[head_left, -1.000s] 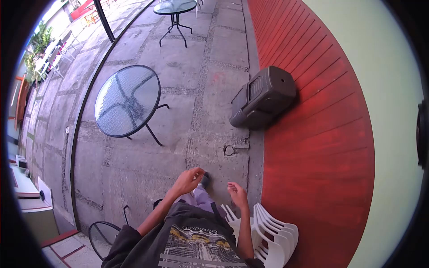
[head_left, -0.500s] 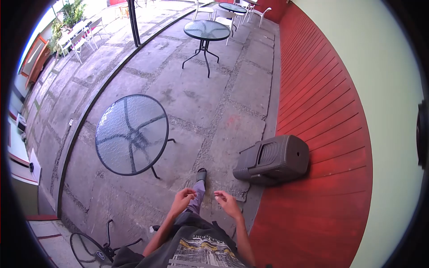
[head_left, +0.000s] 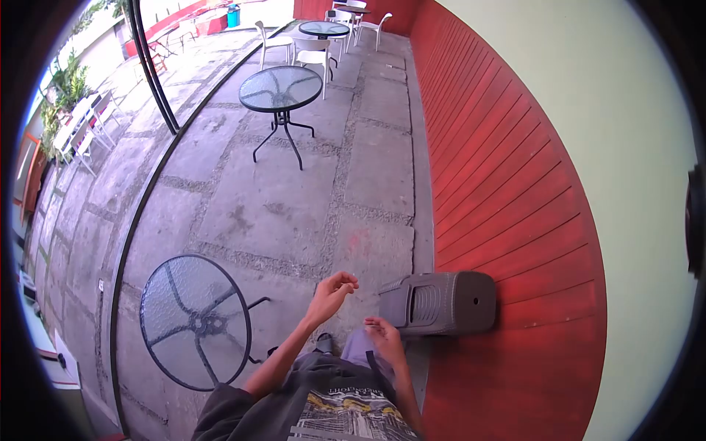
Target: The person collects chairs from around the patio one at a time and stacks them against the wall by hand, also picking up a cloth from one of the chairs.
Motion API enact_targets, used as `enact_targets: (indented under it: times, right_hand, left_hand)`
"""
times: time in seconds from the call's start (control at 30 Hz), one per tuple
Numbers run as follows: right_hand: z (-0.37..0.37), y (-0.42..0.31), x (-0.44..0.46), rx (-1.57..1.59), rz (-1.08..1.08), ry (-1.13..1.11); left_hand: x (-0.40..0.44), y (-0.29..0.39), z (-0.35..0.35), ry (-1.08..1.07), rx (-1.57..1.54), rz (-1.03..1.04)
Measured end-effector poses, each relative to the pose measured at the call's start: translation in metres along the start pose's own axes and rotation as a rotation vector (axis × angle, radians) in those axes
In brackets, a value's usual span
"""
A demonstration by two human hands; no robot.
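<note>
My left hand [head_left: 334, 295] is raised in front of me, its fingers loosely bent and partly apart, with nothing in it. Lower and to the right, my right hand [head_left: 384, 342] hangs half-curled over my trouser leg; its fingers are apart and it appears to hold nothing. Nearest to it is a bulky grey-brown moulded piece [head_left: 441, 303] with a ridged recess and a small dark hole, standing against the red wall. I cannot tell its kind. A round glass-topped table [head_left: 197, 323] with a black frame stands to the left of my left hand, apart from it.
Red slatted panelling [head_left: 507, 176] runs along the right side. Ahead stand another round glass table [head_left: 281, 90], white chairs [head_left: 312, 56] and a farther glass table [head_left: 323, 29]. A dark post [head_left: 151, 70] rises at the left, beside a dark floor strip. Worn paving slabs [head_left: 276, 213] cover the floor.
The near table and the grey-brown piece sit lower in view, and the far tables show more fully. My left hand has moved up and right; my right hand has come slightly lower.
</note>
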State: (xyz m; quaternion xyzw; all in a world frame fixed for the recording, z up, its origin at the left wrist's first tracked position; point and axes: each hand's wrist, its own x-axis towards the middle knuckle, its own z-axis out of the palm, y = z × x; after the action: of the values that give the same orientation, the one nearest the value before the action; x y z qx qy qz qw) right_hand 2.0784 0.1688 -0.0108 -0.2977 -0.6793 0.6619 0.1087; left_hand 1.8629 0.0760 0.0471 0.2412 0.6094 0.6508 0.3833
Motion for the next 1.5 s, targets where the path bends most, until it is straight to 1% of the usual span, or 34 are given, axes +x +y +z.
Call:
enact_targets:
  times: [0.03, 0.13, 0.27, 0.33, 0.43, 0.5, 0.57, 0.63, 0.73, 0.8, 0.83, 0.9, 1.0, 1.07, 1.1, 1.17, 1.2, 1.3, 1.37, 1.4, 1.47, 1.5]
  right_hand:
    - [-0.007, 0.011, 0.013, 0.052, -0.014, 0.036]
    - [-0.022, 0.019, 0.05, 0.196, 0.012, 0.116]
    - [-0.044, 0.029, 0.115, 0.301, 0.207, 0.148]
    - [-0.058, 0.03, 0.17, 0.298, 0.263, 0.141]
    - [-0.085, 0.002, 0.289, 0.237, 0.298, 0.133]
    - [-0.101, -0.035, 0.373, 0.073, 0.162, 0.125]
    - [-0.121, -0.091, 0.467, -0.05, 0.034, 0.107]
    - [-0.131, -0.158, 0.536, -0.12, -0.042, 0.073]
    - [-0.134, -0.238, 0.622, -0.159, -0.11, 0.053]
    - [-0.134, -0.246, 0.681, -0.059, -0.14, -0.001]
    - [-0.133, -0.244, 0.708, -0.008, -0.15, -0.025]
    - [-0.121, -0.239, 0.759, 0.017, -0.107, -0.069]
    - [-0.091, -0.226, 0.83, 0.014, -0.072, -0.124]
    - [-0.073, -0.214, 0.876, 0.009, -0.065, -0.18]
    - [-0.067, -0.217, 0.904, -0.025, -0.088, -0.213]
    - [-0.067, -0.224, 0.948, -0.097, -0.112, -0.284]
    - [-0.075, -0.238, 0.973, -0.195, -0.102, -0.312]
    - [-0.11, -0.251, 1.051, -0.271, -0.115, -0.25]
    - [-0.14, -0.264, 1.092, -0.287, -0.07, -0.149]
    - [-0.156, -0.266, 1.113, -0.278, -0.042, -0.092]
    - [-0.184, -0.255, 1.15, -0.17, 0.055, 0.042]
    - [-0.2, -0.241, 1.17, -0.115, 0.062, 0.083]
  left_hand:
    - [0.017, 0.004, 0.002, -0.016, -0.004, -0.007]
    - [0.075, -0.025, 0.005, -0.039, -0.016, 0.004]
    - [0.166, -0.029, -0.003, -0.082, 0.007, -0.022]
    - [0.218, -0.027, -0.015, -0.055, 0.044, -0.029]
    - [0.305, -0.009, -0.036, 0.011, 0.07, -0.047]
    - [0.353, 0.01, -0.056, 0.073, 0.118, -0.054]
    - [0.405, 0.033, -0.078, 0.118, 0.144, -0.011]
    - [0.443, 0.06, -0.097, 0.199, 0.191, -0.029]
    - [0.495, 0.073, -0.128, 0.332, 0.178, -0.029]
    - [0.528, 0.066, -0.147, 0.402, 0.146, -0.009]
    - [0.54, 0.058, -0.153, 0.429, 0.107, -0.032]
    - [0.574, 0.047, -0.163, 0.473, 0.025, -0.068]
    - [0.637, -0.005, -0.184, 0.511, 0.061, -0.218]
    - [0.686, -0.014, -0.194, 0.511, 0.179, -0.251]
    - [0.717, -0.009, -0.201, 0.515, 0.239, -0.26]
    - [0.785, 0.007, -0.211, 0.488, 0.211, -0.216]
    - [0.819, 0.022, -0.218, 0.477, 0.2, -0.195]
    - [0.928, 0.079, -0.235, 0.444, 0.295, -0.081]
    - [0.99, 0.136, -0.243, 0.404, 0.412, -0.08]
    - [1.018, 0.154, -0.247, 0.399, 0.419, -0.047]
    - [1.074, 0.182, -0.259, 0.381, 0.44, 0.027]
    - [1.101, 0.192, -0.265, 0.37, 0.429, 0.036]
